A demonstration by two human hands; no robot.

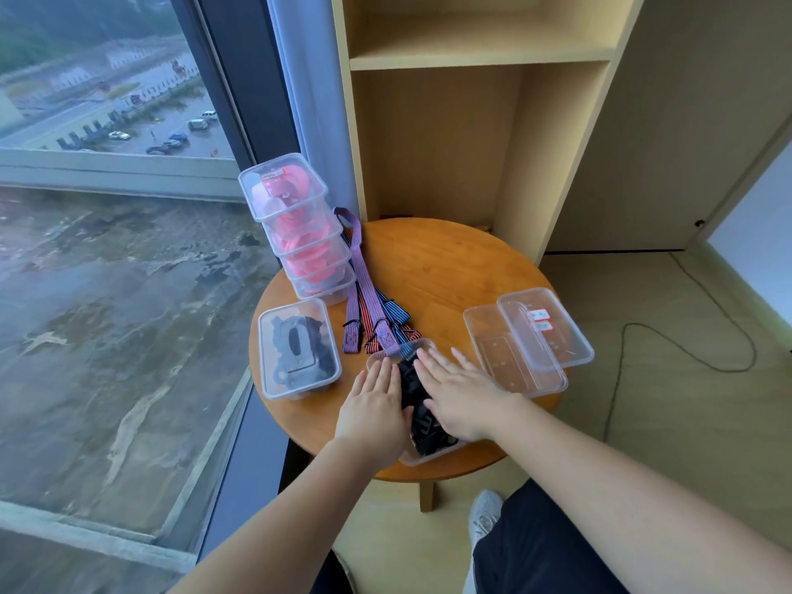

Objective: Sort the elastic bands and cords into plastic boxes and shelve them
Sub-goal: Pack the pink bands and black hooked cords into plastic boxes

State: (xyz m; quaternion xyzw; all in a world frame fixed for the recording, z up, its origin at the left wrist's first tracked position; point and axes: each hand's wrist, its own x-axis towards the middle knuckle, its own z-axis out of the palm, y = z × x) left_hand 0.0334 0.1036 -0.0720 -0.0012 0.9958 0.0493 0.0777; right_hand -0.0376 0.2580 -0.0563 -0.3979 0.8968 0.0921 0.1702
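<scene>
A clear plastic box [433, 454] full of black elastic bands [418, 392] sits at the near edge of the round wooden table [450, 267]. My left hand [375, 405] and my right hand [456, 390] lie flat, palms down, fingers spread, on top of this box; a lid may lie under them, I cannot tell. Striped blue and red cords [370, 306] stretch across the table behind it. Left of them a closed box of black bands [298, 349] stands. A stack of boxes with pink bands [295, 225] rises at the far left.
Two empty clear boxes or lids [527, 336] overlap on the table's right side. A tall wooden shelf unit [471, 117] with open compartments stands behind the table. A large window is to the left. A black cable [617, 379] runs over the floor at right.
</scene>
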